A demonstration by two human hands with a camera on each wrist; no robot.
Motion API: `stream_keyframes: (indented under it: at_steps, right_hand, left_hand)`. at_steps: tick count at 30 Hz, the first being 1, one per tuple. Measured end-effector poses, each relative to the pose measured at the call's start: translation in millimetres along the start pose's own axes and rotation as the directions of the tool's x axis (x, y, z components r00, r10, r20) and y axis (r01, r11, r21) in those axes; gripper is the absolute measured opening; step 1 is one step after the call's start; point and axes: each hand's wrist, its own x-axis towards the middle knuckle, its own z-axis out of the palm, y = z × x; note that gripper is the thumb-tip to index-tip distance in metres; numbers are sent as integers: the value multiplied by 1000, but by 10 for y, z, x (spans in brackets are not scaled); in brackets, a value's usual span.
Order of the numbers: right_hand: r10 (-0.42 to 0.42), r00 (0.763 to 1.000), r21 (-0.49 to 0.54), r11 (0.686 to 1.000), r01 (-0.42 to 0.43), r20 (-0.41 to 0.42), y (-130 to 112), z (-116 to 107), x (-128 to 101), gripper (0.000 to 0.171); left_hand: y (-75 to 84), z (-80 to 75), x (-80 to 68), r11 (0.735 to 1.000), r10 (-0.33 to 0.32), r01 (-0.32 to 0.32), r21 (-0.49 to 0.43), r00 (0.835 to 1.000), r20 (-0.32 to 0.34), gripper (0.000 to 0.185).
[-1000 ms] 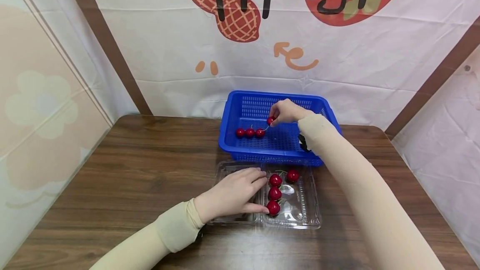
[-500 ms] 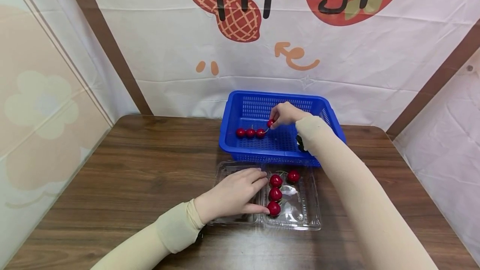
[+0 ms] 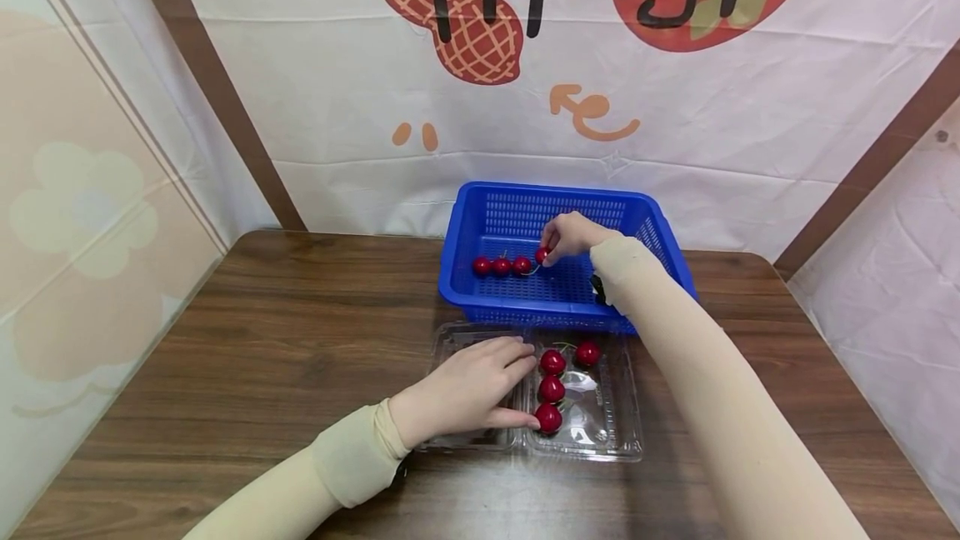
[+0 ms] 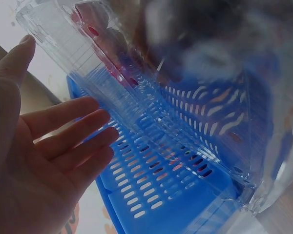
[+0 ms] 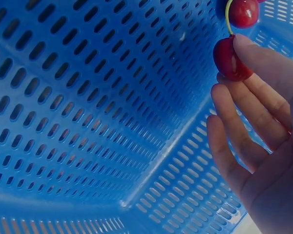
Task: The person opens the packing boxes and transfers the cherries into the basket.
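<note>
In the head view my right hand (image 3: 572, 235) is inside the blue basket (image 3: 555, 313). Thumb and fingertips pinch a red cherry (image 5: 230, 59) with a green stem, seen closely in the right wrist view. Left of it, a row of three cherries (image 3: 502, 266) lies on the basket floor. My left hand (image 3: 468, 386) rests over the left half of a clear plastic clamshell box (image 3: 622, 440), its fingers fairly straight. The left thumb tip reaches the lowest cherry (image 3: 548, 418) of a column of three in the box's right half. Another cherry (image 3: 587, 353) sits at the upper right there.
The box lies open on the brown wooden table (image 3: 300, 357), directly in front of the basket. Behind the basket hangs a white printed cloth (image 3: 330, 107). The right forearm (image 3: 697, 357) crosses the basket's right side and front rim.
My right hand has lowered slightly towards the basket floor with the pinched cherry, beside the row of three. The left hand has stayed in place.
</note>
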Motion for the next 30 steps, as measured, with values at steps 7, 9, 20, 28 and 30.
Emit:
stream_keyframes:
  at_steps: [7,9,20,28,30]
  right_hand:
    - [-9,1000,4,1000,9,27,-10,15,8,30]
    - [-2,999,14,1000,2,36,-17,24,19,29]
    - [38,995,28,999,-40,90,-14,87,44,26]
    - [50,992,31,998,-54,118,24,83,54,25]
    - [52,991,37,998,-57,125,24,77,54,26]
  left_hand:
    - [-1,5,-2,1000,0,0,13,1000,-11,73]
    - [-1,3,-4,1000,-1,1,11,1000,-7,73]
    - [1,10,-15,1000,-7,6,12,1000,3,72]
    - [4,2,-7,1000,-3,3,9,1000,-4,71]
    - [5,-2,-5,1000,-2,2,8,1000,-4,71]
